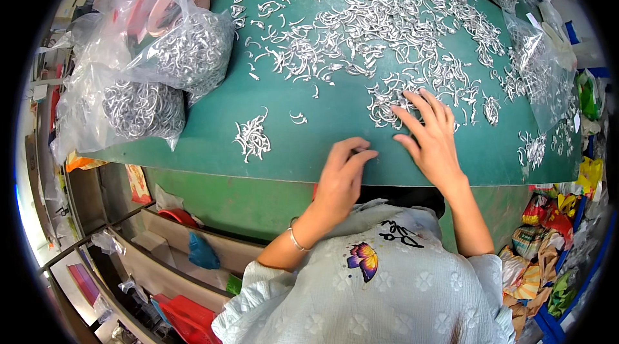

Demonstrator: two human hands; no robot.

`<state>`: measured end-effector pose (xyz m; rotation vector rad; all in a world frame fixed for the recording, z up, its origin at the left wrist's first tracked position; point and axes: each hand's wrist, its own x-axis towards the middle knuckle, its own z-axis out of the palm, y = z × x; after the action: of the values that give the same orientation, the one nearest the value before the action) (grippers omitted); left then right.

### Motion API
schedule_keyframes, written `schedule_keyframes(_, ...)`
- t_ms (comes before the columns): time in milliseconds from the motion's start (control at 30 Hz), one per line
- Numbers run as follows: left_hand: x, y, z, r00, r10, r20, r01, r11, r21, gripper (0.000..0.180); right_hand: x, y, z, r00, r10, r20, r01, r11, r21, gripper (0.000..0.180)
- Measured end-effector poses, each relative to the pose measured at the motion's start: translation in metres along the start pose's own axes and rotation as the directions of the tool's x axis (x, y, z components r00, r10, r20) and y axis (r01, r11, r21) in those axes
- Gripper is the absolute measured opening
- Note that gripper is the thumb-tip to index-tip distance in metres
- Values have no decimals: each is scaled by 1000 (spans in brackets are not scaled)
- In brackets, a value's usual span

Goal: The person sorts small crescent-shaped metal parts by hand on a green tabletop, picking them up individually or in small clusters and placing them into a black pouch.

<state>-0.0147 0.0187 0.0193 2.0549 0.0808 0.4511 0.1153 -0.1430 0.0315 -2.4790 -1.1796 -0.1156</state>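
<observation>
At left we had clear plastic bags point(84, 96) of curved silver-coloured pieces point(145, 110); next, a small loose pile point(253, 137); bare green tabletop point(284, 160) to the front edge. Our left hand point(342, 173) was half-curled, hold unclear; our right hand point(433, 141), loosely spread, fingertips on a silver heap point(382, 102), grip unclear; farther right, a slumped clear bag point(548, 96), part-filled.

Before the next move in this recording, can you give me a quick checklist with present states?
1. Right hand at the near edge of the large spread of silver pieces: ok.
2. Left hand apart from that spread: ok.
3. Left hand empty: cannot tell; its palm side is hidden.
4. Small heap at left separate from the spread: ok.
5. No stray pieces beside the small heap: not ok; a few lie there.
</observation>
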Motion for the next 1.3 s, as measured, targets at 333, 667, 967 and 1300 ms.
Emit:
schedule_keyframes(333, 26, -2, -19, 990, 37, -139, 24, 911, 412, 29, 7, 12, -21, 1000, 3, -14, -1, 991, 136, 47)
schedule_keyframes(667, 12, -28, -54, 987, -48, -153, 120, 854, 507, 17, 20, 16, -9, 998, -40, -39, 43, 997, 63, 21)
schedule_keyframes(967, 8, -27, -57, 982, -82, -169, 152, 876, 458, 31, 104, -74, 66, 983, -174, -63, 179, 981, 73, 17)
schedule_keyframes(1300, 13, -22, -56, 990, -130, -51, 139, 921, 365, 36, 62, -40, 5, 994, 55, -91, -31, 968, 249, 26)
